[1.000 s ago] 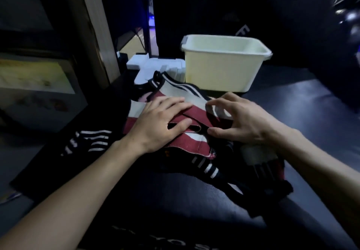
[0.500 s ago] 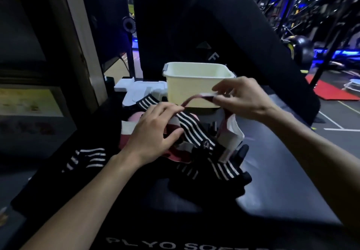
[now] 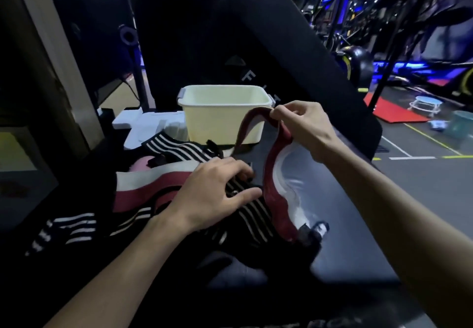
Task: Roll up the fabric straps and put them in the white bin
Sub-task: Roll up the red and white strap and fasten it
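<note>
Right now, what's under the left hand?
The left hand rests flat on the pile of fabric straps: black-and-white striped ones and a red-and-white one. What lies deeper in the pile is covered. The right hand pinches a lifted red strap.

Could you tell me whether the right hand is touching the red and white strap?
Touching. The head view shows the right hand pinching the red and white strap at its raised top.

Two bare forearms, no sleeves, left hand (image 3: 212, 197), right hand (image 3: 304, 128)

Red mat (image 3: 399, 112) on floor far right; small white stool (image 3: 425, 103) beside it; gym machines behind.
</note>
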Motion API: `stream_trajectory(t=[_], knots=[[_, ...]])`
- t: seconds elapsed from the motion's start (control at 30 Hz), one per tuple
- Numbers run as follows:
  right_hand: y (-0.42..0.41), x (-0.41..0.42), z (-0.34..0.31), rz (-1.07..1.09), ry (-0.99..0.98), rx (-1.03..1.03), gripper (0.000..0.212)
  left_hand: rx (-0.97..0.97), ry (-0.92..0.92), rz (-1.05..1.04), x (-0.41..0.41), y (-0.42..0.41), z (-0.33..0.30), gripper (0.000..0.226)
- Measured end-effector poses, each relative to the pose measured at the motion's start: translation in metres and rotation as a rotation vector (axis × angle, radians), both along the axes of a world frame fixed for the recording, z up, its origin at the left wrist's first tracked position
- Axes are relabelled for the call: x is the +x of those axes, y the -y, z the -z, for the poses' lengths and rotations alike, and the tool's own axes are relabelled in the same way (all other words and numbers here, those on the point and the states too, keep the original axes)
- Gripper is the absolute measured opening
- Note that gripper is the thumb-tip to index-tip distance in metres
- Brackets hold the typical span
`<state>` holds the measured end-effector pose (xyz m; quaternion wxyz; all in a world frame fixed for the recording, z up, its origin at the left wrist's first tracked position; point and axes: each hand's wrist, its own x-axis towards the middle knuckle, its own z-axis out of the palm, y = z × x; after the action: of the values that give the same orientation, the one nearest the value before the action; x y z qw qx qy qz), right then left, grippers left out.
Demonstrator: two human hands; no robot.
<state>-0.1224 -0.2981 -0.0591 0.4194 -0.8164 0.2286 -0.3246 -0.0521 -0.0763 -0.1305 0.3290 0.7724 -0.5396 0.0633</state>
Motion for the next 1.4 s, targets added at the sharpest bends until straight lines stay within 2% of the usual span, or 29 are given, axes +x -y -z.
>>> stream_trajectory(t=[0.07, 0.13, 0.27, 0.33, 0.47, 0.63, 0.77, 0.83, 0.97, 1.07, 1.2, 1.27, 1.33, 1.4], knots=[[-0.007, -0.015, -0.001, 0.05, 0.044, 0.08, 0.022, 0.012, -0.082, -0.027, -0.016, 0.006, 0.002, 0.041], [-0.01, -0.033, -0.015, 0.085, 0.111, 0.13, 0.021, 0.012, -0.195, -0.04, -0.028, 0.01, -0.001, 0.048], [-0.018, -0.071, -0.043, 0.159, 0.213, 0.171, 0.034, -0.04, -0.388, 0.055, -0.061, 0.018, -0.013, 0.061], [-0.022, -0.094, -0.055, 0.169, 0.238, 0.178, 0.036, -0.076, -0.409, 0.047, -0.084, 0.024, -0.016, 0.05], [-0.016, -0.136, -0.07, 0.223, 0.277, 0.193, 0.035, -0.15, -0.376, 0.023, -0.122, 0.041, -0.02, 0.009], [0.027, -0.192, -0.064, 0.327, 0.373, 0.197, 0.032, -0.263, -0.611, 0.172, -0.156, 0.063, -0.025, 0.006], [0.068, -0.211, -0.03, 0.36, 0.275, 0.244, 0.018, -0.199, -0.855, 0.234, -0.181, 0.083, -0.017, 0.011], [0.084, -0.209, 0.001, 0.36, 0.154, 0.297, 0.018, -0.135, -0.917, 0.234, -0.182, 0.088, 0.002, 0.012], [0.105, -0.188, 0.038, 0.374, 0.0, 0.337, 0.028, -0.073, -0.9, 0.175, -0.166, 0.102, 0.032, 0.013], [0.124, -0.156, 0.019, 0.36, 0.03, 0.247, 0.029, -0.113, -0.876, 0.176, -0.149, 0.122, 0.026, 0.014], [0.147, -0.105, -0.034, 0.355, 0.174, 0.058, 0.02, -0.231, -0.885, 0.185, -0.125, 0.152, 0.0, 0.019], [0.153, -0.088, -0.048, 0.358, 0.234, 0.016, 0.026, -0.262, -0.881, 0.196, -0.113, 0.162, -0.008, 0.021], [0.159, -0.07, -0.042, 0.351, 0.223, -0.052, 0.027, -0.253, -0.905, 0.199, -0.099, 0.17, -0.007, 0.021], [0.161, -0.055, -0.014, 0.316, 0.108, -0.107, 0.027, -0.168, -0.931, 0.181, -0.089, 0.173, 0.002, 0.017]])
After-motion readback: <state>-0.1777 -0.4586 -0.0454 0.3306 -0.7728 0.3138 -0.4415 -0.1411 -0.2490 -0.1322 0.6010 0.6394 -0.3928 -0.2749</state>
